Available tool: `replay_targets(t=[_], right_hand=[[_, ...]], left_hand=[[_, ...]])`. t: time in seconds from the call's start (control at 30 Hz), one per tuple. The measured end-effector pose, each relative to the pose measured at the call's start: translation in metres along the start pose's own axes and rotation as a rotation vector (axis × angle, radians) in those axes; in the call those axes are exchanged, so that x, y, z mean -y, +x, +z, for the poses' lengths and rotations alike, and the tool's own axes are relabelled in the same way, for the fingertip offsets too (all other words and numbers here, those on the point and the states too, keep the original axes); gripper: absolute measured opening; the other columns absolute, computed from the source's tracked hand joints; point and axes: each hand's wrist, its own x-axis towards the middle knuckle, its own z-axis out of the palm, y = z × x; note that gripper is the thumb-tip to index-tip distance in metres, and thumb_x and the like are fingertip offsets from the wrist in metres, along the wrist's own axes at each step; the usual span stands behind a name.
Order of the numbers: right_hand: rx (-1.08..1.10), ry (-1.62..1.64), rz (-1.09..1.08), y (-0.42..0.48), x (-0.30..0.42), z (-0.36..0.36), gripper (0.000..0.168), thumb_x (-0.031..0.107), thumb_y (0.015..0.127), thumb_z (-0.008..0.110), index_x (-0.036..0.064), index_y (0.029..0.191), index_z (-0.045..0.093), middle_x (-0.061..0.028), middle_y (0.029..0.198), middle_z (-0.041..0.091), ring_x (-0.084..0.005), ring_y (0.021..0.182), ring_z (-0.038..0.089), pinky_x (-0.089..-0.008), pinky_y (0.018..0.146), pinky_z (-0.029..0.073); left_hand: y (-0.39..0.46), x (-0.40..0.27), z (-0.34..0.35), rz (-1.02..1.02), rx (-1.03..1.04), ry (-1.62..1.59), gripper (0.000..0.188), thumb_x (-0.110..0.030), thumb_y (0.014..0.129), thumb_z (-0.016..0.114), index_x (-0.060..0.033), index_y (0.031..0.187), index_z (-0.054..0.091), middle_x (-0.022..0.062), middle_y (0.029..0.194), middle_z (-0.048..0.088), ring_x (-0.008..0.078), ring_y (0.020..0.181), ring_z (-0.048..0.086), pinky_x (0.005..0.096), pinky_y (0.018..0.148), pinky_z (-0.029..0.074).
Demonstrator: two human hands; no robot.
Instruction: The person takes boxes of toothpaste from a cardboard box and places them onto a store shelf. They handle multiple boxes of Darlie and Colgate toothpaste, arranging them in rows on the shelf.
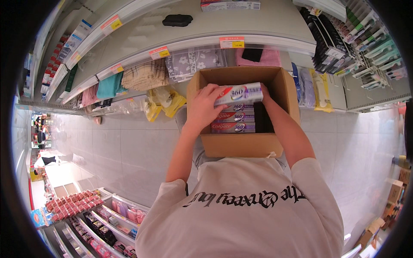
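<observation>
An open cardboard box (242,145) stands in front of me, its near flap folded down towards my shirt. Several Colgate toothpaste cartons (233,127) lie stacked inside it, on the left. Above them, within the box opening, a white and purple toothpaste carton (240,93) is held between both hands. My left hand (209,104) grips its left end, thumb on the near side. At its right end is my right hand (264,93), partly hidden behind the carton, with its fingers out of sight.
A shelf with price tags (232,42) runs across beyond the box, bearing a black object (177,20) and a carton (230,5). Folded towels (145,74) lie beneath it. Packaged toothbrushes (371,42) hang at right. Tiled floor (138,145) lies both sides; another display shelf (106,222) stands lower left.
</observation>
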Motion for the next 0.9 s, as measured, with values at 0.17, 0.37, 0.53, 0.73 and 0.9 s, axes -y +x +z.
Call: replay_targets(t=[0.17, 0.37, 0.53, 0.73, 0.9], right_hand=[[0.074, -0.057, 0.128, -0.012, 0.026, -0.012, 0.071, 0.065, 0.085, 0.064, -0.005, 0.093, 0.074, -0.0237, 0.09, 0.073, -0.0351, 0.087, 0.074, -0.0449, 0.079, 0.057], [0.182, -0.152, 0.162, -0.034, 0.055, -0.037, 0.066, 0.063, 0.087, 0.063, -0.002, 0.091, 0.073, -0.014, 0.075, 0.073, -0.0255, 0.064, 0.072, -0.0374, 0.065, 0.057], [0.519, -0.36, 0.135, -0.082, 0.099, -0.081, 0.074, 0.069, 0.084, 0.064, 0.0, 0.106, 0.072, -0.0164, 0.094, 0.074, -0.0249, 0.08, 0.073, -0.0416, 0.069, 0.059], [0.886, -0.274, 0.129, -0.085, 0.079, -0.093, 0.068, 0.052, 0.078, 0.082, 0.002, 0.122, 0.067, -0.0113, 0.109, 0.069, -0.0213, 0.093, 0.072, -0.0362, 0.072, 0.063], [0.828, -0.205, 0.151, -0.079, 0.07, -0.084, 0.056, 0.047, 0.076, 0.086, 0.002, 0.106, 0.072, -0.0101, 0.102, 0.07, -0.0185, 0.089, 0.069, -0.0342, 0.071, 0.061]], left_hand=[[-0.009, 0.008, 0.026, 0.124, 0.067, 0.186, 0.06, -0.008, 0.068, 0.082, -0.0112, 0.125, 0.064, 0.0075, 0.115, 0.059, 0.0309, 0.111, 0.058, 0.0416, 0.099, 0.045], [-0.011, 0.024, 0.059, 0.117, 0.11, 0.205, 0.058, -0.006, 0.064, 0.082, -0.0084, 0.119, 0.063, 0.0089, 0.11, 0.057, 0.0306, 0.108, 0.059, 0.0417, 0.096, 0.045], [-0.014, 0.031, 0.064, 0.012, 0.182, 0.279, 0.058, -0.007, 0.063, 0.083, -0.0102, 0.116, 0.062, 0.0083, 0.11, 0.056, 0.0294, 0.112, 0.059, 0.042, 0.097, 0.044], [-0.014, 0.027, 0.071, 0.002, 0.121, 0.236, 0.058, -0.005, 0.063, 0.082, -0.0114, 0.117, 0.061, 0.0077, 0.111, 0.056, 0.0299, 0.112, 0.058, 0.0424, 0.095, 0.044], [-0.014, 0.026, 0.067, -0.016, 0.154, 0.201, 0.059, -0.004, 0.064, 0.081, -0.0116, 0.12, 0.061, 0.0073, 0.114, 0.057, 0.0299, 0.113, 0.057, 0.0436, 0.098, 0.043]])
